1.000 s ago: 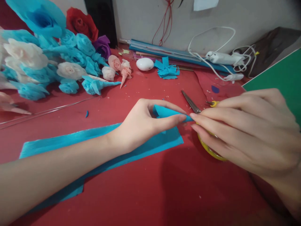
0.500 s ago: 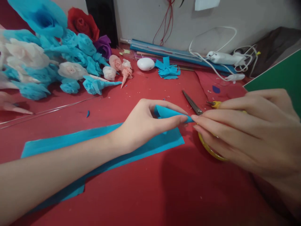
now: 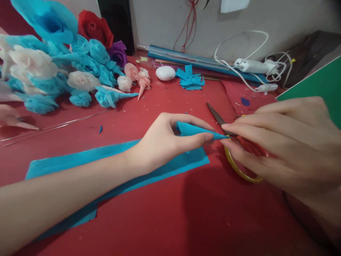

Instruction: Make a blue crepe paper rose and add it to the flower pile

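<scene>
My left hand (image 3: 165,144) is closed on a piece of blue crepe paper (image 3: 190,128), twisted into a narrow point at its right end. Around that point, my right hand (image 3: 282,149) has its thumb and forefinger parted, apparently not pinching it. Beneath the right hand lie scissors (image 3: 241,173) with yellow handles, their blades angled up and left. A long folded strip of blue crepe paper (image 3: 170,170) is spread on the red tabletop under my left hand and forearm.
Blue, white, pink and red paper flowers (image 3: 82,80) crowd the left back. A white oval case (image 3: 165,73) and a bundle of blue paper scraps (image 3: 190,78) sit further back. White cables and a power adapter (image 3: 250,65) lie by the wall. Thin wires (image 3: 53,127) rest at left.
My right thumb and forefinger have parted from their pinch at the paper's end, baring its thin twisted tip. My left hand keeps its hold, almost unmoved.
</scene>
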Action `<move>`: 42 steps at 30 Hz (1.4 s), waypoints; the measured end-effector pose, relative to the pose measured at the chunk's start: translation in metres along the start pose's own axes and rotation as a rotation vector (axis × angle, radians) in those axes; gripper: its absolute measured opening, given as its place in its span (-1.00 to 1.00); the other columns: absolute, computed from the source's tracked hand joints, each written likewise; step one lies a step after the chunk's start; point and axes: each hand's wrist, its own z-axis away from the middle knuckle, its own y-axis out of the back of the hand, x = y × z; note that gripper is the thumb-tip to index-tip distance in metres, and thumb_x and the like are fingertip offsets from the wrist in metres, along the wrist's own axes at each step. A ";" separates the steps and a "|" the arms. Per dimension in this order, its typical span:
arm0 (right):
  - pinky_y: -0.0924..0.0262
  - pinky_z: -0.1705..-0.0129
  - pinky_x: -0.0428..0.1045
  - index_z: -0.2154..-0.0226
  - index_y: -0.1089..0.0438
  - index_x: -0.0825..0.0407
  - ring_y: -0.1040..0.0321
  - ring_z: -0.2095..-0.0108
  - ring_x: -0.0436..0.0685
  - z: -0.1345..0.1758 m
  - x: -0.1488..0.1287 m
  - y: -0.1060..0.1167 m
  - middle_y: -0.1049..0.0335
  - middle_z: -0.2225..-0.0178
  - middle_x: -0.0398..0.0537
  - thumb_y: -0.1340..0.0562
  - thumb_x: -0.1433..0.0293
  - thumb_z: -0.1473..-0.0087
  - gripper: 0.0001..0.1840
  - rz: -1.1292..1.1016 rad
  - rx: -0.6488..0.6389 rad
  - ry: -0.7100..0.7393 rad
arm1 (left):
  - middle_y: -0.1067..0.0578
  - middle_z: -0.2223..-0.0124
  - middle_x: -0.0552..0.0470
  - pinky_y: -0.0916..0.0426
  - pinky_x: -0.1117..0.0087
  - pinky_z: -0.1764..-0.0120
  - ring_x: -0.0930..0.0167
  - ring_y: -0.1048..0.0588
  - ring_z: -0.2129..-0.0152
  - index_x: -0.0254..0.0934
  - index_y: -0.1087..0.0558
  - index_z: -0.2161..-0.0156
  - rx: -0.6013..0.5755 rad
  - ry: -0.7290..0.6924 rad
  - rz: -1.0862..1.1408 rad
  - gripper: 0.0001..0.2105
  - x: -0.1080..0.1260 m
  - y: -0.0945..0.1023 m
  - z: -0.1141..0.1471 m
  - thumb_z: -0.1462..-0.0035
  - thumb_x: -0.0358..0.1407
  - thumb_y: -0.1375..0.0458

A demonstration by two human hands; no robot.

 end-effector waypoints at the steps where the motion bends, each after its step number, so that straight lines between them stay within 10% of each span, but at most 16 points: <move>1: -0.11 0.31 0.13 0.31 -0.44 0.03 -0.36 0.35 0.20 0.000 0.001 -0.001 -0.49 0.38 -0.05 -0.14 0.30 -0.17 -0.80 0.012 -0.010 0.005 | -0.61 0.41 0.18 -0.40 0.68 0.43 0.52 -0.55 0.46 -0.25 -0.55 0.37 -0.001 -0.006 -0.002 -0.92 0.000 0.000 0.000 0.02 -0.30 -0.27; 32: -0.09 0.36 0.10 0.30 -0.41 0.10 -0.31 0.35 0.15 -0.002 0.007 -0.003 -0.47 0.37 -0.05 -0.15 0.38 -0.19 -0.85 0.019 -0.059 0.192 | -0.54 0.39 0.18 -0.36 0.72 0.40 0.55 -0.53 0.41 -0.29 -0.43 0.34 0.023 -0.057 -0.041 -0.86 0.001 0.001 0.002 0.03 -0.32 -0.28; 42: -0.08 0.33 0.09 0.28 -0.41 0.22 -0.30 0.41 0.14 0.001 0.004 0.002 -0.42 0.49 -0.04 -0.19 0.53 -0.15 -0.91 -0.073 -0.038 0.156 | -0.55 0.41 0.11 -0.41 0.52 0.30 0.45 -0.53 0.40 -0.29 -0.46 0.35 -0.060 0.029 0.381 -0.80 -0.005 -0.002 0.000 -0.11 -0.17 -0.15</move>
